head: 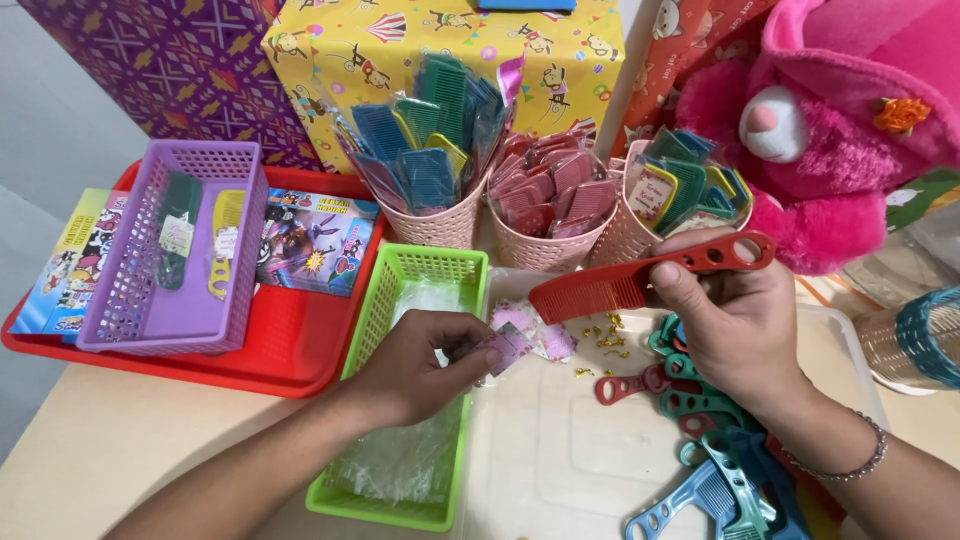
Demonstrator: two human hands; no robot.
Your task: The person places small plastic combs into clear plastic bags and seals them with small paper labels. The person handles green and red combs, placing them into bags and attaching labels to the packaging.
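Your right hand point(735, 325) has its grip closed on the red comb point(650, 277), held in the air above the white tray point(560, 460). Your left hand point(420, 365) pinches a small pink label point(508, 347) beside the green basket point(375, 320). The pinch looks thin, so the label could slip into the label pile point(535, 330). A tilted comb could skew placement.

The left hand's point(420, 365) grip pinches a small pink-purple label card point(505, 346); more pink label cards point(540, 335) lie just beside it. White labels point(176, 236) sit on the green and yellow packaged combs in the purple basket. Bagged combs point(430, 140) fill 3 pink cups. Colourful cartoon packets point(315, 242) lie on the red tray. A yellow cartoon-print wrapped box point(360, 45) stands behind.
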